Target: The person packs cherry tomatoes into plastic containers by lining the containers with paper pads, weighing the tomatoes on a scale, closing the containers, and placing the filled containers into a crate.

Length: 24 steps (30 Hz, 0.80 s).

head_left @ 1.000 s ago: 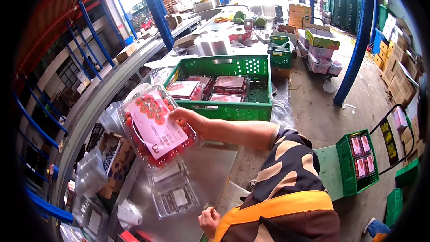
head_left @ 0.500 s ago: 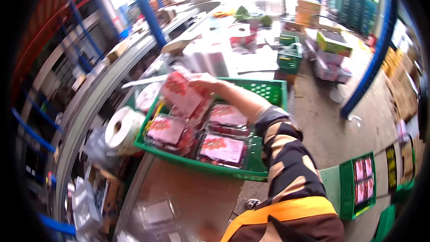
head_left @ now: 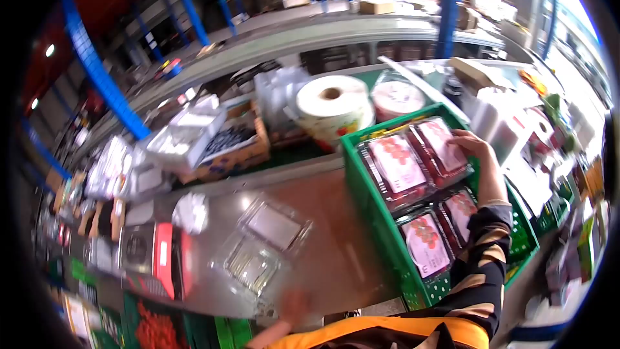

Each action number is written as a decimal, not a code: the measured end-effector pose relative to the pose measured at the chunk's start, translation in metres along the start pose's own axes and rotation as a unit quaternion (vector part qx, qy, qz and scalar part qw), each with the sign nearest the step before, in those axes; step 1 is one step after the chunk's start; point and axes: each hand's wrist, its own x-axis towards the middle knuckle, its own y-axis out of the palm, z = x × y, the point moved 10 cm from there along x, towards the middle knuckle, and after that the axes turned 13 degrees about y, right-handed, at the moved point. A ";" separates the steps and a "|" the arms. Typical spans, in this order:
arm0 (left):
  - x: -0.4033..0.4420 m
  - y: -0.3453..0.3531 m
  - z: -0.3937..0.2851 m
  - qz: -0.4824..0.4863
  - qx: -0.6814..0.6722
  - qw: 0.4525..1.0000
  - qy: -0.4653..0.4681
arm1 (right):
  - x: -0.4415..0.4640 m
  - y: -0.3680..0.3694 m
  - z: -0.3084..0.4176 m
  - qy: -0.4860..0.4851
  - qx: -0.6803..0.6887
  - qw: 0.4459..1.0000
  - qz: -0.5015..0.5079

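My right hand (head_left: 475,145) grips the edge of a flat clear pack with a pink label (head_left: 442,143), which lies in the far end of a green plastic crate (head_left: 372,223). Red fruit is pictured on the label. Beside that pack are similar ones, including a near pack (head_left: 425,244) and a left pack (head_left: 397,163). My left hand (head_left: 294,304), smeared by motion, is low over the front of the metal table (head_left: 336,245). Closest to it are two clear plastic containers, one with a pale pad (head_left: 274,223) and another (head_left: 253,265).
A label roll (head_left: 332,106) stands behind the crate. Left of it is a cardboard box (head_left: 239,155) with dark contents. A red-and-black device (head_left: 150,255) sits at the table's left. Red produce (head_left: 157,327) is below the front edge. Blue posts (head_left: 103,71) rise beyond.
My view has swung left. The pack that my right hand held raised and tilted over the crate now lies in it among the others. My left hand shows more clearly at the table's front.
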 end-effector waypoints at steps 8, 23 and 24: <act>0.017 0.003 0.023 0.091 -0.212 0.960 -0.157 | -0.110 0.114 0.166 -0.383 -0.251 0.830 -0.319; -0.104 -0.061 0.034 -0.127 -0.297 0.931 -0.171 | -0.360 0.764 -0.001 -0.463 -0.417 0.779 0.067; -0.131 -0.091 0.036 -0.157 -0.259 0.940 -0.160 | -0.365 0.763 -0.004 -0.448 -0.408 0.794 0.054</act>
